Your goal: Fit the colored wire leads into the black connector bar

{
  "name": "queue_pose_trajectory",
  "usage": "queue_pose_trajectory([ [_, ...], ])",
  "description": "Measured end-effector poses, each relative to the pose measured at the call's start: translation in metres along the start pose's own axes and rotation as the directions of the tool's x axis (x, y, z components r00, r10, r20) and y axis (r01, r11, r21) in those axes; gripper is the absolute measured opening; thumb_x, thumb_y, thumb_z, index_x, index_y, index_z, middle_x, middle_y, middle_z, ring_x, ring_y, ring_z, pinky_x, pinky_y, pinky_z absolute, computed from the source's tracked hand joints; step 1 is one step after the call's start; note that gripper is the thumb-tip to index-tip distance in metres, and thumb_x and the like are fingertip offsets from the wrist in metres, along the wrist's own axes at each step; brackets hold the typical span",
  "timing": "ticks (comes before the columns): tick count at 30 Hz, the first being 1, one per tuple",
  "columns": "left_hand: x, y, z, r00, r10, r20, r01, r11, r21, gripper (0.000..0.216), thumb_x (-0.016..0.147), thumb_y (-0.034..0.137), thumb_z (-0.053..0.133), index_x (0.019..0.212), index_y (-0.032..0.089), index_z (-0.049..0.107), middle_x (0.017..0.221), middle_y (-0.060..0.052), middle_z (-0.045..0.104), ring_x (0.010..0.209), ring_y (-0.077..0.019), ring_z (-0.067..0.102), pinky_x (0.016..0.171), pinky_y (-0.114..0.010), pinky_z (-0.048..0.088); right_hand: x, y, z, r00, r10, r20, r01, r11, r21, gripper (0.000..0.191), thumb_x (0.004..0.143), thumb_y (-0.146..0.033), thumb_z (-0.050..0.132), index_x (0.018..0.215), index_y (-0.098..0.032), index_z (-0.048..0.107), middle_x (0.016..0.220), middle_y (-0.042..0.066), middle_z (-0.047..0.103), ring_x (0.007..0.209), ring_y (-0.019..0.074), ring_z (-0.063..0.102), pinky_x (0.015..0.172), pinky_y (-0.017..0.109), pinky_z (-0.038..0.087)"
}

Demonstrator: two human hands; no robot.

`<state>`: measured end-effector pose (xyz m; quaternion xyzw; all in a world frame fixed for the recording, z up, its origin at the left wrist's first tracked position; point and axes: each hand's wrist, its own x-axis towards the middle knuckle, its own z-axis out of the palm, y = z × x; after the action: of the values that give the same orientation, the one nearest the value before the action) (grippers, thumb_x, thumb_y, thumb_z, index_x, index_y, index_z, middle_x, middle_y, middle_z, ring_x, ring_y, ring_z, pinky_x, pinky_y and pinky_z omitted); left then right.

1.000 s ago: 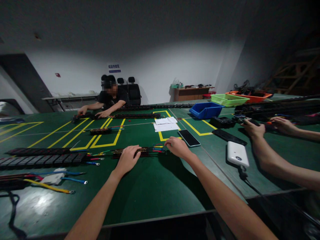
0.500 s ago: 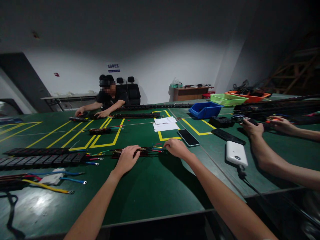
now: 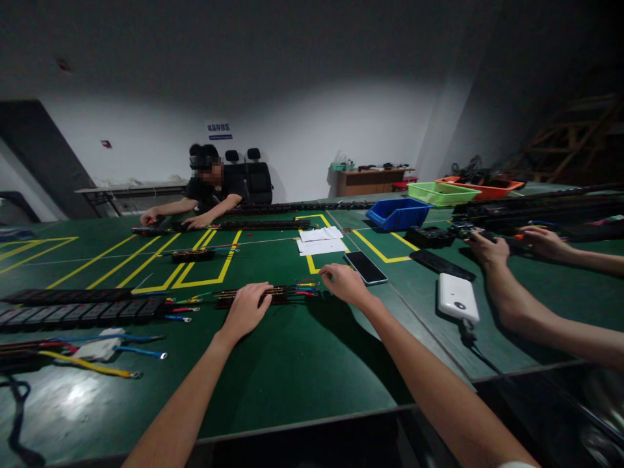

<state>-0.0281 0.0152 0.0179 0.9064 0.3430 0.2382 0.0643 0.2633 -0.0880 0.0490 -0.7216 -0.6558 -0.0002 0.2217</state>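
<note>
In the middle of the green table lies a short black strip with copper-coloured bars [image 3: 225, 296]. My left hand [image 3: 249, 307] is laid over it, fingers across the top and thumb at the near side, holding it down. Thin coloured wires [image 3: 305, 290], red, blue, yellow and green, stick out from its right end. Just to the right of the wire tips is my right hand [image 3: 344, 284], its fingers bent and pressed together. Anything between those fingertips is too small to make out.
A phone [image 3: 365, 268] and white papers [image 3: 320, 240] lie beyond my right hand. Long black socket strips [image 3: 82, 312] and lugged cables [image 3: 92, 364] are at left. A white power bank [image 3: 458, 296] and a co-worker's hands [image 3: 490, 248] are at right. Another person [image 3: 214, 188] works across the table.
My right hand has lifted slightly and drawn a little away from the wire tips. My left hand stays on the strip. The view has shifted slightly.
</note>
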Motion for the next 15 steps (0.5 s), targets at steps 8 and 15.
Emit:
queue_pose_trajectory([
  [8,-0.0006,0.0002,-0.0005,1.000,-0.003,0.002,0.003,1.000,0.000,0.040,0.102,0.045,0.044,0.126,0.024,0.068,0.135,-0.008,0.068,0.128,-0.0263,0.059,0.111,-0.053,0.044,0.0008,0.0012,0.0008,1.000,0.012,0.025,-0.012,1.000,-0.015,0.026,0.098,-0.027,0.051,0.110,-0.025,0.074,0.110,0.005,0.075,0.099,0.0194,0.068,0.074,0.024,0.042],
  [15,-0.0005,-0.0003,-0.0010,1.000,-0.011,0.015,0.011,1.000,-0.018,0.042,0.102,0.046,0.043,0.128,0.023,0.066,0.136,-0.008,0.067,0.129,-0.0265,0.058,0.112,-0.054,0.043,-0.0024,0.0021,0.0053,0.968,-0.043,0.248,0.063,0.995,-0.073,0.029,0.091,-0.022,0.055,0.111,-0.026,0.075,0.109,0.005,0.076,0.100,0.0224,0.068,0.072,0.025,0.043],
])
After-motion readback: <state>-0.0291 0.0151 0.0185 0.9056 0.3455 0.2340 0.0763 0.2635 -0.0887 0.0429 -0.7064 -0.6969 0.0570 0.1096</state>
